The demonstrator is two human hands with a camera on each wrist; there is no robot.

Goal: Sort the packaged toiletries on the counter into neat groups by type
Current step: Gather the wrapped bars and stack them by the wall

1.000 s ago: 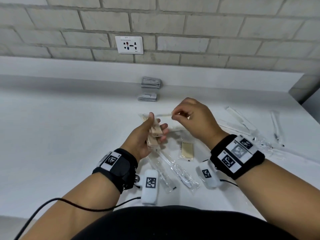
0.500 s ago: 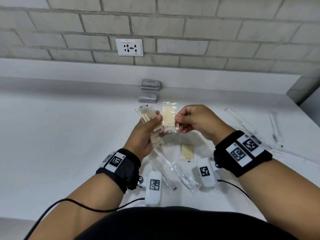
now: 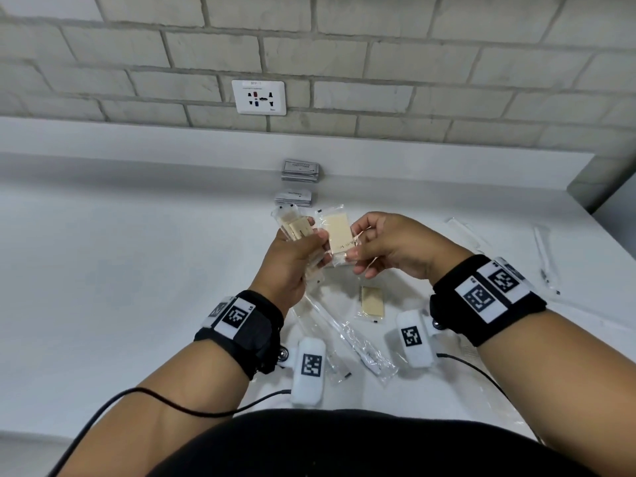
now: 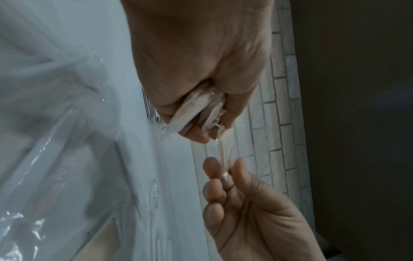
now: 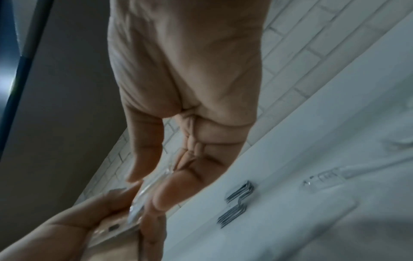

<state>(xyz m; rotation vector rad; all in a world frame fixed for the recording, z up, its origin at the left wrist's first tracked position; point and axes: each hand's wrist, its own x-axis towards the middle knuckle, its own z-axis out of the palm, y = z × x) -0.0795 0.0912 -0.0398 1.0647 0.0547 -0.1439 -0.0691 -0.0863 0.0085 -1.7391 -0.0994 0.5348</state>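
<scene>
My left hand grips a fanned bundle of clear-wrapped beige packets above the white counter. My right hand pinches the lower right corner of one more beige packet and holds it upright against that bundle. In the left wrist view the bundle sits squeezed in my left fist, and the single packet shows edge-on between my right thumb and fingers. Another beige packet lies flat on the counter below my hands.
Two stacks of grey sachets sit near the back ledge. Long clear-wrapped items lie between my wrists, with more at the right. A wall socket is on the brick wall.
My right hand turned the single packet from edge-on to upright and brought it against the bundle in my left hand. Both hands rose slightly.
</scene>
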